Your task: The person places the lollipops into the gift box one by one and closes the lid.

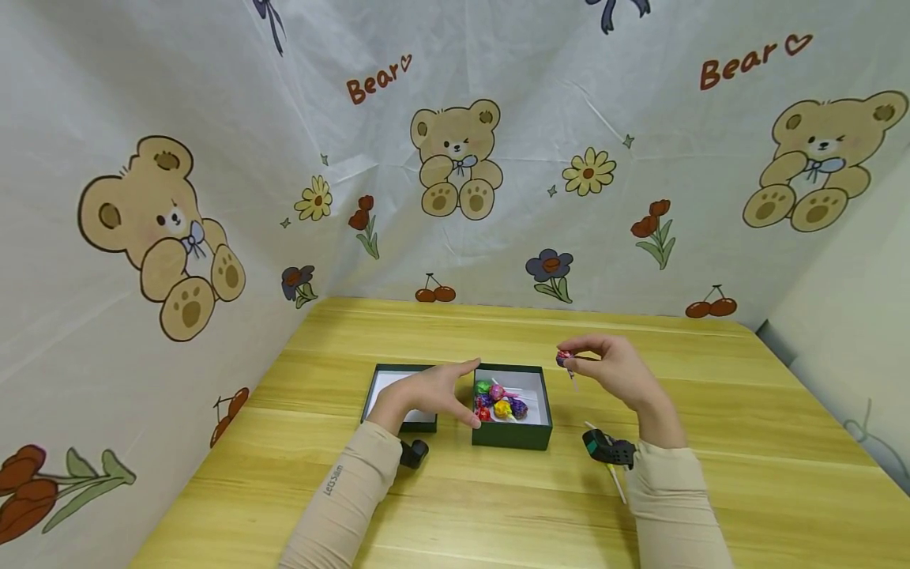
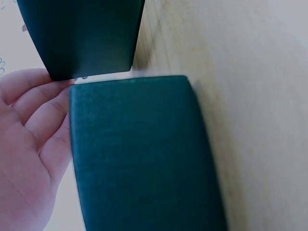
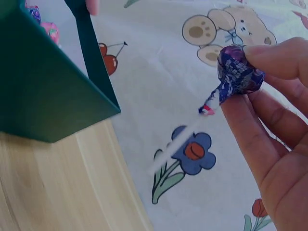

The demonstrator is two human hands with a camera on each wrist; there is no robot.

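My right hand (image 1: 617,370) pinches a lollipop (image 3: 238,70) in a purple and blue wrapper between thumb and fingers. Its white stick points down, and it is held up to the right of an open dark green box (image 1: 513,436). Several wrapped lollipops (image 1: 502,408), green, pink, red, yellow and purple, lie inside that box. At the box's left end my left hand (image 1: 430,393) holds it, thumb at the near corner and a fingertip at the far corner. In the left wrist view the fingers (image 2: 45,103) are partly hidden behind dark green walls.
A second shallow green box (image 1: 419,427) with a white inside stands under my left forearm. Thin sticks (image 1: 617,484), one with yellow on it, lie on the wooden table (image 1: 498,514) beneath the right wrist camera (image 1: 608,448). A bear-print cloth (image 1: 526,87) hangs behind the table.
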